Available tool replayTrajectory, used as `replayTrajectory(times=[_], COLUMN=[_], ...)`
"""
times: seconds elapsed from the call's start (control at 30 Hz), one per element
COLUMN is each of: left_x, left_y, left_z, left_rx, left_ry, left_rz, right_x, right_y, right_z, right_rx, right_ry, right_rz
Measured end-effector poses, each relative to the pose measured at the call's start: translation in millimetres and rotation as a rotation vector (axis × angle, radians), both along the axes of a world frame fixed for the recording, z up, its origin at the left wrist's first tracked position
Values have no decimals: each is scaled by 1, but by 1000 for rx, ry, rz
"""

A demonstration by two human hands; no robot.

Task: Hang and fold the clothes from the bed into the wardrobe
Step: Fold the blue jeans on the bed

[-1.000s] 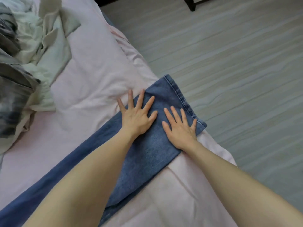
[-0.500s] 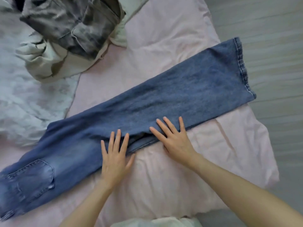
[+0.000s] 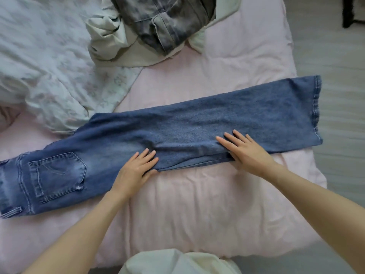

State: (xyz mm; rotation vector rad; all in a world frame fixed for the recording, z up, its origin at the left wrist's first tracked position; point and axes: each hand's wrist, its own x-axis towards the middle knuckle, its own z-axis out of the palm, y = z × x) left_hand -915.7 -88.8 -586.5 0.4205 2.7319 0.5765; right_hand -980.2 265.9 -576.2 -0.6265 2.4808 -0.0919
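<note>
Your left hand [image 3: 136,169] and right hand [image 3: 245,153] lie flat and open, gripping nothing, on the near edge of the jeans [image 3: 197,125] stretched across the bed [image 3: 197,204]; uneven pressing could skew the stacked legs.

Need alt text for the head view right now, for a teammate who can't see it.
Blue jeans lie folded lengthwise across a pink bed, with the left hand and right hand pressed flat on their near edge. Grey jeans and a cream garment sit heaped behind.
</note>
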Motion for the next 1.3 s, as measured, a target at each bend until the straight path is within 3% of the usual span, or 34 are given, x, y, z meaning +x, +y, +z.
replayTrajectory(times=[0.13,0.2,0.37,0.47,0.6,0.73,0.87,1.13,1.3], left_x=[-4,-3,2,2,10,4,3,53,53], left_y=[2,1,5,-3,-18,4,-13,-105,-117], left_z=[5,7,13,13,18,16,-16,-32,-16], left_rx=[11,-51,-91,-61,-22,-69,-407,-497,-447], left_ry=[137,114,118,149,56,172,-17,-73,-117], left_rz=[6,-41,16,-9,-123,166,323,381,344], right_x=[-8,-8,5,13,26,28,24,33,33], right_y=[-2,-3,-5,-20,-71,-162,-185,-83,-122], right_z=[6,8,2,2,9,2,-34,-49,-39], right_rx=[-63,-76,219,333,199,-46,-5,298,330], right_ry=[-95,-129,-52,-74,17,102,154,151,35], right_rz=[-82,-118,56,11,-114,-108,-48,-541,-870])
